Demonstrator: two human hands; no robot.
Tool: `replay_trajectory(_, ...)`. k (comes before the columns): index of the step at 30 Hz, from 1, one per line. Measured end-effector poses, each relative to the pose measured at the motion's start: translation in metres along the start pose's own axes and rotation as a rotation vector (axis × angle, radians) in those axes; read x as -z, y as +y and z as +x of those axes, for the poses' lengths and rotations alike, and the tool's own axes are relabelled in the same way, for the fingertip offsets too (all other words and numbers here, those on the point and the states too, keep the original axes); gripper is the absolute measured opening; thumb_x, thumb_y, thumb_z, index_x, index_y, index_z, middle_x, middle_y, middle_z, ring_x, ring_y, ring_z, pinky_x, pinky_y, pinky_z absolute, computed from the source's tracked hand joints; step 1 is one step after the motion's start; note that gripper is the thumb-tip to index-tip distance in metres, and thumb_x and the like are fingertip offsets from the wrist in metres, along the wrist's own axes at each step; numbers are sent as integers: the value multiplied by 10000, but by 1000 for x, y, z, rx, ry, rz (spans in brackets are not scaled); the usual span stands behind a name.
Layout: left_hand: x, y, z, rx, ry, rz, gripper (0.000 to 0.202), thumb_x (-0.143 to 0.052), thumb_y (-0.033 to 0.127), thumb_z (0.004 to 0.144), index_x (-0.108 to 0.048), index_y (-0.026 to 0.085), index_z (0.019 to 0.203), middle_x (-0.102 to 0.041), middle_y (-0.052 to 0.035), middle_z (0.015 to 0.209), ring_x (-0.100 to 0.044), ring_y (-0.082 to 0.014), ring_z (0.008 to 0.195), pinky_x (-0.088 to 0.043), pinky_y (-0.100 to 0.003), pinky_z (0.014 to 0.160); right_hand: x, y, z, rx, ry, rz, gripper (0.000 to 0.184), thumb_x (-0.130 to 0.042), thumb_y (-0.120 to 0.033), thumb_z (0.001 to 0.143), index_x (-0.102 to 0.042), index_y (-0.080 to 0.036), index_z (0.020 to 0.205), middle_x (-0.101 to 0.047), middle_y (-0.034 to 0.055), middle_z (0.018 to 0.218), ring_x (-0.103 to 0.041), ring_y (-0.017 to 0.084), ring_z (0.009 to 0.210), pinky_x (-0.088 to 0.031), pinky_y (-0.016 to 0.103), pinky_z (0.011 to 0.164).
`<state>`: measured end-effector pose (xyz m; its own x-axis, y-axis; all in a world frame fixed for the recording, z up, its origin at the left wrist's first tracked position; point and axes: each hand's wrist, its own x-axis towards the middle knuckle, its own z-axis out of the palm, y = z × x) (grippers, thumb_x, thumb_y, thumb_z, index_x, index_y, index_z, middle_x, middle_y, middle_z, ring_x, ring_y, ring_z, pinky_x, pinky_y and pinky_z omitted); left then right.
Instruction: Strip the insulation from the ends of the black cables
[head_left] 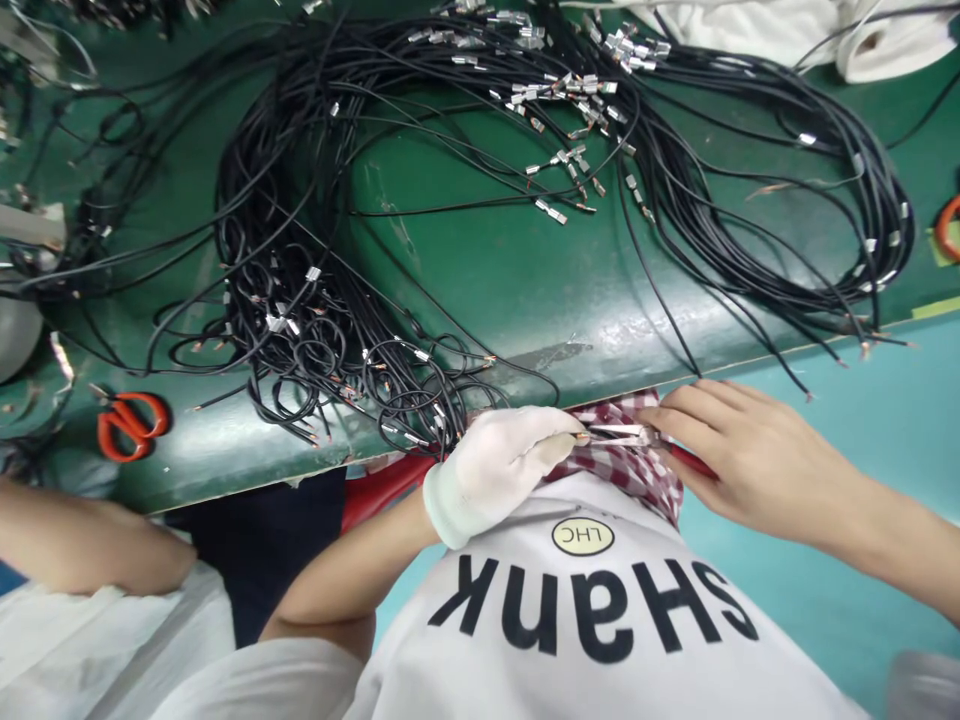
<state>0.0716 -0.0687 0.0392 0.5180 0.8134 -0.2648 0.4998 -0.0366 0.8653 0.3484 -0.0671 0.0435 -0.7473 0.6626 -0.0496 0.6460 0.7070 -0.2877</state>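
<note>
My left hand (502, 465), in a white glove, is closed near the table's front edge. A bare copper wire end (581, 436) pokes out at its fingertips; the rest of that wire is mostly hidden in the glove. My right hand (750, 460), bare, is wrapped around a red-handled hand tool (621, 434). Two slim metal jaws on this tool point left, close to the copper end. Whether they touch it I cannot tell. Both hands are over my lap, just in front of the table.
Black wires (300, 150) with silver terminals lie in large loops across the green table (480, 270). Orange-handled scissors (131, 425) rest at the left. White cloth (885, 40) sits at the back right. Another person's arm (82, 530) is at the lower left.
</note>
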Motion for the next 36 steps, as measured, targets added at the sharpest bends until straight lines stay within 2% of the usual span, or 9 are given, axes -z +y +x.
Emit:
replay_trajectory(3,-1,-2,-1,-16,8,-18,263,-478,305,1010,-720,206,986,-745,24,980,-676,-110,870,-472,-199,807,2,1,1,7,9,-25,256,-508,-276,967,-591,-175,1188,-655,73,999,-604,234,882,-439,371,784)
replay_trajectory(10,0,-5,-1,-14,-33,62,388,-375,397,1040,-695,198,946,-692,22,810,-602,-102,695,-438,-212,682,2,-3,5,33,2,-29,259,-506,-249,964,-610,-165,1186,-671,76,961,-599,235,846,-434,370,760)
replay_trajectory(25,1,-7,-4,-34,-32,42,324,-401,327,1036,-679,199,927,-667,38,797,-584,-85,692,-427,-192,697,3,-5,9,42,8,-43,265,-502,-246,967,-634,-169,1183,-693,76,963,-615,228,837,-439,363,738)
replay_trajectory(36,1,-7,-4,-45,-34,17,325,-414,338,1030,-684,193,924,-688,24,822,-598,-94,706,-431,-202,692,5,-5,7,54,13,-26,234,-488,-212,961,-659,-155,1111,-696,82,916,-617,224,774,-463,369,712)
